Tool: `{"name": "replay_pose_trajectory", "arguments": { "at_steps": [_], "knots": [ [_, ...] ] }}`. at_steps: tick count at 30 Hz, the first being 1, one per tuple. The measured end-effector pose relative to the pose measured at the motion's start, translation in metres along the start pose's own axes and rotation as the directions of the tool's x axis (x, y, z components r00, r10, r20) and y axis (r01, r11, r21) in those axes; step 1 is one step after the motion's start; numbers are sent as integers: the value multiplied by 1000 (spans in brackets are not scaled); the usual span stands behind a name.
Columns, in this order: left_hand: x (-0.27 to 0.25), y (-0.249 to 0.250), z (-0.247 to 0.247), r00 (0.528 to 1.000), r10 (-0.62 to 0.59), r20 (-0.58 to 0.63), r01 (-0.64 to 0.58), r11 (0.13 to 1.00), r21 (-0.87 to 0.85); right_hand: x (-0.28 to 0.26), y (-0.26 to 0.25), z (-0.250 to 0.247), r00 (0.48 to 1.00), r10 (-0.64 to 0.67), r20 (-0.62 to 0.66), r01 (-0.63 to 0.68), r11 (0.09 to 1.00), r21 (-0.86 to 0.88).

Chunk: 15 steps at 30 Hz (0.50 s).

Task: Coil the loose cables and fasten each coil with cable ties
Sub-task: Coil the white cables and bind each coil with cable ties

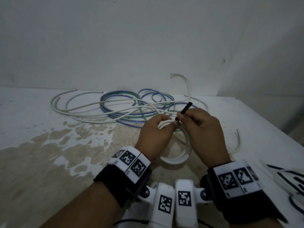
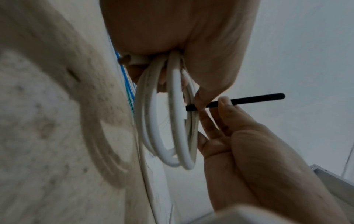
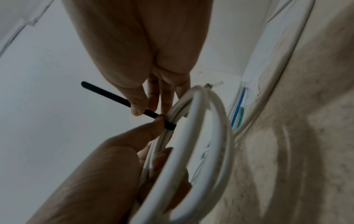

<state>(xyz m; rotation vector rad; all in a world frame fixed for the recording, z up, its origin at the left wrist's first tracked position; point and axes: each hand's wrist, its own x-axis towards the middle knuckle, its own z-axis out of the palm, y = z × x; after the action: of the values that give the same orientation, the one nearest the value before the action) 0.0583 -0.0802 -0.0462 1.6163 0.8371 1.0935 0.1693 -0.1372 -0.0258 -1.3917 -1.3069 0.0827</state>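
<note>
A: Item 1, white coil point(image 1: 180, 145): held upright over the table point(image 1: 49, 153), loops gripped at the top by the left hand point(image 1: 154, 134).

B: Item 2, black cable tie point(image 1: 184, 111): pinched by the right hand point(image 1: 204, 129), wrapped at the coil's top; tail sticking out, prob. not yet cinched.

A: Item 3, loose white & blue cables point(image 1: 121, 107): lying uncoiled near the wall.

B: Risk: if the left grip is eased before cinching, loops could spring apart; an outer loop could be missed by the tie.
</note>
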Motion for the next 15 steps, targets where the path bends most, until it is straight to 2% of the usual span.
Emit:
{"name": "replay_pose_trajectory", "arguments": {
  "at_steps": [3,6,10,13,15],
  "knots": [
    [0,2,0,1000,-4,3,4,999,-34,0,-7,-2,994,-93,-57,92,996,-17],
    [-2,6,-3,998,5,55,-4,1000,-25,2,-10,-6,995,-59,-80,61,998,15],
    [1,8,-13,985,-123,119,130,990,-51,3,-6,-7,982,170,78,-180,973,146],
    [5,16,-22,965,-226,131,249,946,-206,1,4,-5,950,204,238,-197,979,-53],
    [5,23,-25,944,-263,200,319,883,-345,0,4,-5,941,207,266,-206,978,-31]
  ]
}}
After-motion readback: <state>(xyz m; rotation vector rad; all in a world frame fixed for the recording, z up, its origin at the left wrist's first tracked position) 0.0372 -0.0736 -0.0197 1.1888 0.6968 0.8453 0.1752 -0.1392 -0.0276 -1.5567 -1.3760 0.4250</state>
